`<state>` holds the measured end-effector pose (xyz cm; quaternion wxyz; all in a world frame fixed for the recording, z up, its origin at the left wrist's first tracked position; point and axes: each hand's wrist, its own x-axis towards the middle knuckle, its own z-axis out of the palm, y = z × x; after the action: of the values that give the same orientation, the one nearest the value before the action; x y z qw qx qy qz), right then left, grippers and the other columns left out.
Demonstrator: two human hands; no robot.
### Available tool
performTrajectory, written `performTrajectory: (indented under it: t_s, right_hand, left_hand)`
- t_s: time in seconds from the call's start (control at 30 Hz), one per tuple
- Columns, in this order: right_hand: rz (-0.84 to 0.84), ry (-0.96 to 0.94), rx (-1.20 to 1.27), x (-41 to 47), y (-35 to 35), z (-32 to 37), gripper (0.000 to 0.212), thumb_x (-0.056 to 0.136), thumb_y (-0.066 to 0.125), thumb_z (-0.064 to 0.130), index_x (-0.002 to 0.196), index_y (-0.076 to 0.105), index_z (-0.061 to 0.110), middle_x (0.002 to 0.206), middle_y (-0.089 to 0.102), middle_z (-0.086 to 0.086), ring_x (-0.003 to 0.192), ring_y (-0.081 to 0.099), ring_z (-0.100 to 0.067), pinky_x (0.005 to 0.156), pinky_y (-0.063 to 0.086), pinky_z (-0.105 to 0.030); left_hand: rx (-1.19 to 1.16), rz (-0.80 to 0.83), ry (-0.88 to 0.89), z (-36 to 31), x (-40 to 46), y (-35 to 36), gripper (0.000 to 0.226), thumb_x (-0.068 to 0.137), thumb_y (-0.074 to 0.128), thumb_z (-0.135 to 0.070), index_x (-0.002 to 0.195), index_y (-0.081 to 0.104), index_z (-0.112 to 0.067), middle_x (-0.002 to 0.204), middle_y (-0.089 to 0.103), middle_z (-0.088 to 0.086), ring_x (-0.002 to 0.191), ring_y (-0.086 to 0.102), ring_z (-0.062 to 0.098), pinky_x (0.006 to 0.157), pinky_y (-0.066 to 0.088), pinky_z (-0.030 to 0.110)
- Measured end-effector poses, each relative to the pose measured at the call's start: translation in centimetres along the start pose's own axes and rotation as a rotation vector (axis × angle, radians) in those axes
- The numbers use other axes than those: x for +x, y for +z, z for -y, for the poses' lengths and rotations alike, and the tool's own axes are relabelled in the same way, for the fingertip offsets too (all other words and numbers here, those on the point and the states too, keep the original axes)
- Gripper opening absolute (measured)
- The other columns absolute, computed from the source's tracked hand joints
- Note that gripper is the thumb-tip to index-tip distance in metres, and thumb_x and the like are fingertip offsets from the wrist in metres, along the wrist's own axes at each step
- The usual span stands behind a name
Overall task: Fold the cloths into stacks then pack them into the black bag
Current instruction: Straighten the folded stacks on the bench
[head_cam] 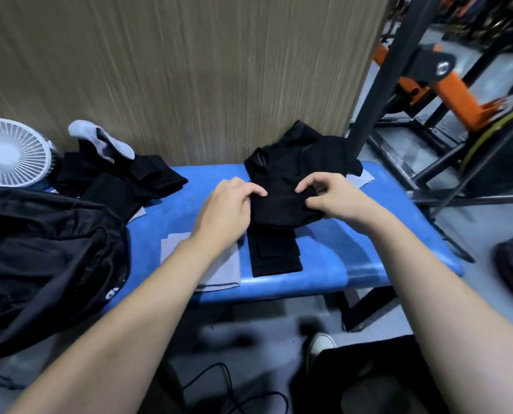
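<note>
Hands first: your left hand (228, 204) and right hand (330, 195) are both on the black garment (285, 186) in the middle of the blue counter (368, 234). Each one is pinching the top layer of fabric between thumb and curled fingertips, one at each side of the piece. That looks like you're working on a fold, with a grip at each side so the edge stays straight when it goes over.

Right under the garment, sticking out toward you, there's a neat folded black stack (274, 253), so I'd guess this piece is meant to land on top of it. Just left of that stack, partly under your left forearm, is a flat gray cloth (222, 270), which looks like the start of a second stack.

Over on the left, by the wall, a loose heap of black clothes (123, 180) with a gray sock (105, 141) on top is waiting its turn, beside a little white fan (13, 153). Another bit of gray cloth (364, 177) peeks out from under the garment on the right.

The black bag (46, 249) slumps at the counter's left end, well apart from your hands. I can't tell if it's open. Packing looks a way off, since there's plenty unfolded.
</note>
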<state>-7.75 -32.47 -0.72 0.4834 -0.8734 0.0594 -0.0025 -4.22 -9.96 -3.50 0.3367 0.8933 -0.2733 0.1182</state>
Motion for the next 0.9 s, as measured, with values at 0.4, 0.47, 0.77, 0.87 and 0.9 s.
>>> performTrajectory:
  t_s: [0.4,0.47,0.77,0.87,0.9]
  right_hand:
    - [0.125,0.180,-0.176,-5.1,-7.0,-7.0,0.027,0.083,0.061,-0.004,0.102,0.066,0.014,0.083,0.047,-0.010,0.062,0.046,-0.022,0.058,0.045,-0.033]
    - [0.145,0.175,-0.186,-5.2,-7.4,-7.5,0.027,0.083,0.066,-0.001,0.104,0.065,0.016,0.081,0.047,-0.009,0.062,0.045,-0.021,0.061,0.043,-0.033]
    - [0.137,0.038,-0.364,-4.0,-7.3,-7.6,0.025,0.079,0.078,0.017,0.097,0.064,0.028,0.080,0.047,-0.002,0.068,0.045,-0.015,0.073,0.042,-0.029]
    - [0.257,0.082,-0.410,-4.0,-6.5,-7.3,0.028,0.078,0.079,0.017,0.100,0.063,0.026,0.079,0.052,-0.001,0.066,0.048,-0.012,0.066,0.041,-0.021]
    - [0.267,0.091,-0.427,-3.9,-6.4,-7.3,0.029,0.078,0.079,0.017,0.100,0.063,0.027,0.077,0.053,0.000,0.065,0.048,-0.012,0.064,0.040,-0.020]
  left_hand:
    - [0.118,0.262,0.187,-5.6,0.3,7.4,0.013,0.090,0.061,-0.036,0.096,0.073,-0.037,0.075,0.060,-0.015,0.087,0.050,0.012,0.096,0.038,0.032]
    - [0.116,0.286,0.198,-5.6,0.4,7.6,0.012,0.089,0.062,-0.037,0.093,0.073,-0.037,0.073,0.058,-0.014,0.086,0.049,0.012,0.096,0.037,0.032]
    - [0.150,0.291,0.254,-4.6,0.3,7.0,0.011,0.085,0.067,-0.037,0.081,0.059,-0.029,0.102,0.044,-0.017,0.100,0.039,0.008,0.096,0.026,0.026]
    - [0.156,0.340,0.247,-4.1,0.2,6.6,0.014,0.086,0.064,-0.040,0.082,0.056,-0.030,0.104,0.048,-0.018,0.103,0.042,0.009,0.099,0.028,0.029]
    - [0.160,0.354,0.244,-3.9,0.1,6.5,0.015,0.086,0.064,-0.042,0.083,0.055,-0.030,0.105,0.048,-0.018,0.103,0.043,0.009,0.099,0.028,0.030]
